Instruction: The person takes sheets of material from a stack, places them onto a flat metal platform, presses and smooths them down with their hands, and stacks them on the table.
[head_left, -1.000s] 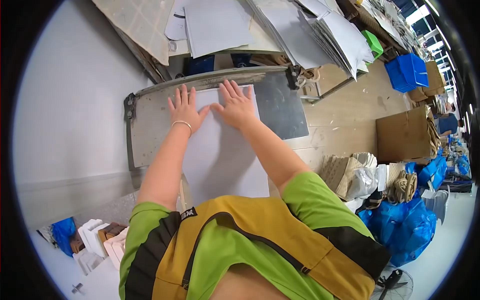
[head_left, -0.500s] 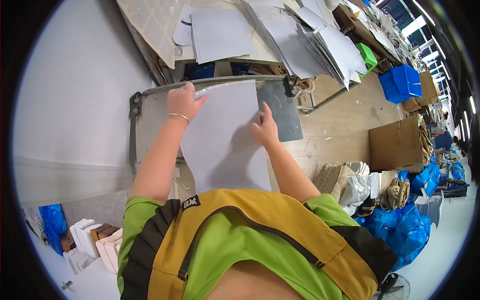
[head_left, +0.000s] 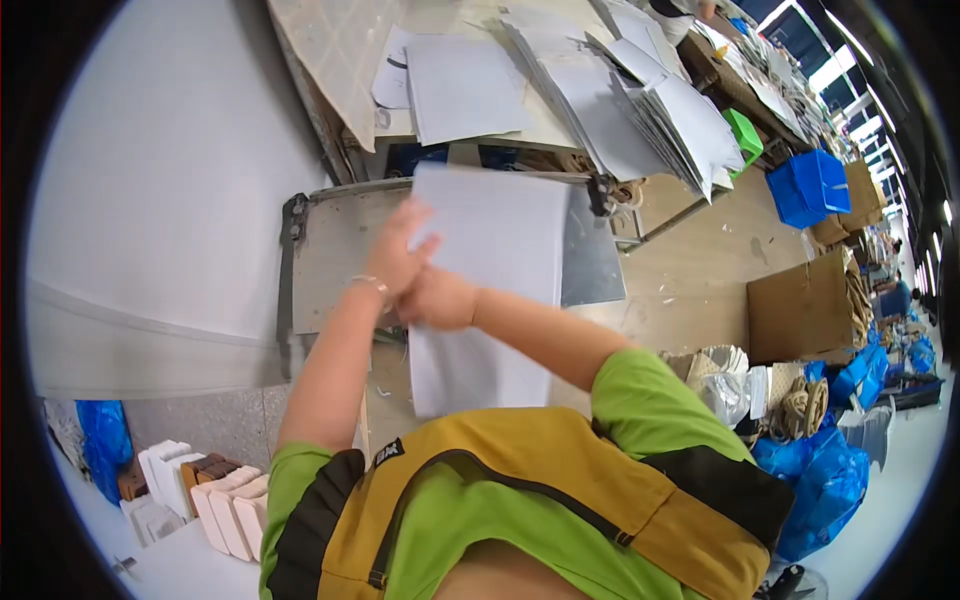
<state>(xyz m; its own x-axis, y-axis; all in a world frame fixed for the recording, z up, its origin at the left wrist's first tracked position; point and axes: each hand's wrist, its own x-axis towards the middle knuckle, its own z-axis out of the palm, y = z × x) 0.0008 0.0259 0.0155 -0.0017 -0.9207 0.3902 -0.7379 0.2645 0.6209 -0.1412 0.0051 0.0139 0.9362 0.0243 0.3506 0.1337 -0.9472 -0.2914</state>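
Note:
A large white sheet (head_left: 500, 235) lies across the metal-topped work surface, and its lower part reaches toward my body. My left hand (head_left: 397, 252), with a bracelet at the wrist, is at the sheet's left edge; it is blurred, its fingers and thumb apart. Across the sheet reaches my right arm, and my right hand (head_left: 438, 298) is closed at that same left edge, close against my left wrist. The right fingertips are hidden, so its hold on the edge is only partly visible. Beneath the sheet, the grey metal surface (head_left: 335, 245) shows on both sides.
Behind it, a table bears a flat white stack (head_left: 465, 90) and a fanned pile of white sheets (head_left: 690, 125). To the right stand a blue crate (head_left: 810, 188), a cardboard box (head_left: 800, 305) and blue bags (head_left: 820, 485). White and brown pieces (head_left: 225, 500) stand at lower left.
My right hand has crossed from the sheet's right side to its left edge, beside my left wrist. My left hand has come down from the upper corner. The sheet lies flatter.

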